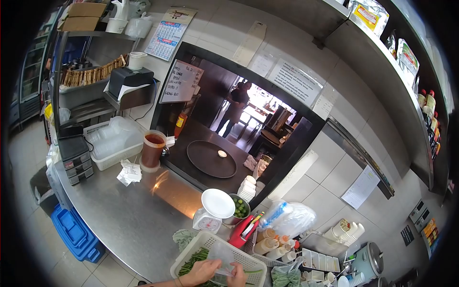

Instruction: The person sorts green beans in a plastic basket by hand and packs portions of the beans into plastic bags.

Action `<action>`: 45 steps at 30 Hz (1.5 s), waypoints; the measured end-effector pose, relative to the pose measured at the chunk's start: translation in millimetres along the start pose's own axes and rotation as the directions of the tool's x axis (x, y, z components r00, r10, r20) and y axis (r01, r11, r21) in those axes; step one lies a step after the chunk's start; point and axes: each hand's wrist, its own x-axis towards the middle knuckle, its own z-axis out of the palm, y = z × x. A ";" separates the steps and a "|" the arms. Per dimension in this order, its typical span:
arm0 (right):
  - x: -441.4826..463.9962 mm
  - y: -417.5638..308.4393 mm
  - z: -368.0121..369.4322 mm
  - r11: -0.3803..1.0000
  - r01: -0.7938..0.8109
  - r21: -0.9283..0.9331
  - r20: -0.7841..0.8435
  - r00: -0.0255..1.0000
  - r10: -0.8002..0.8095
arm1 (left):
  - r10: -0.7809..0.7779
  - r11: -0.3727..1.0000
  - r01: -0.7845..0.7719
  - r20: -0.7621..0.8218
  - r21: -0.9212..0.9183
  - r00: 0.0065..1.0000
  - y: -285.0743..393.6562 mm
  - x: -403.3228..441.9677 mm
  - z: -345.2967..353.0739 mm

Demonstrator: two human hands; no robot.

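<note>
Over a white plastic basket of cut green vegetables, both hands hold a clear plastic bag. My left hand pinches the bag's left side, its wrist low over the basket. My right hand grips the bag at the other side, fingers closed on it. What the bag contains is hard to make out. Just behind the basket stands a kitchen scale with a round white plate on top.
A bowl of small green fruits and a red holder stand behind the basket. Sauce bottles are at its right. A round tray lies in the pass-through window, with a person beyond. Paper slips lie farther left.
</note>
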 end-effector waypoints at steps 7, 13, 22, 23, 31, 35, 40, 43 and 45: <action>19.8 -32.3 -40.4 0.982 0.143 -0.125 -0.308 0.935 -0.176 | -0.009 1.000 0.007 -0.218 -0.012 0.976 6.1 9.3 -21.7; 16.5 -40.1 -25.4 0.998 -0.046 -0.032 0.073 0.996 0.048 | 0.106 0.989 -0.115 -0.092 -0.095 0.990 20.8 9.8 -16.5; 49.6 -35.3 -63.4 0.877 -0.136 0.462 0.400 0.914 -0.069 | -0.136 0.984 0.164 -0.317 0.064 0.939 -30.0 12.4 -25.1; 50.6 -20.8 -51.3 0.904 -0.125 0.408 0.447 0.891 -0.079 | -0.105 0.983 0.151 -0.361 0.100 0.926 -33.7 13.9 -26.2; 26.7 34.3 30.4 0.960 0.040 -0.276 0.633 0.759 0.151 | -0.243 0.967 0.254 -0.321 -0.006 0.915 -53.2 6.8 -17.2; 16.9 -21.9 10.6 0.940 0.217 -0.263 0.724 0.689 0.043 | -0.312 0.946 0.258 -0.327 -0.196 0.892 -55.4 9.9 -17.1; -17.3 -47.3 11.0 0.862 0.396 -0.318 0.680 0.729 -0.084 | -0.344 0.923 0.230 -0.396 -0.309 0.851 -74.0 9.2 -11.4; -7.4 -43.6 6.9 0.954 0.259 -0.152 0.676 0.731 -0.091 | -0.412 0.874 0.222 -0.415 -0.433 0.812 -80.7 7.6 -7.2; 0.9 -42.2 -2.5 0.967 0.233 -0.100 0.674 0.731 -0.106 | -0.419 0.851 0.189 -0.417 -0.490 0.806 -70.4 10.9 -17.3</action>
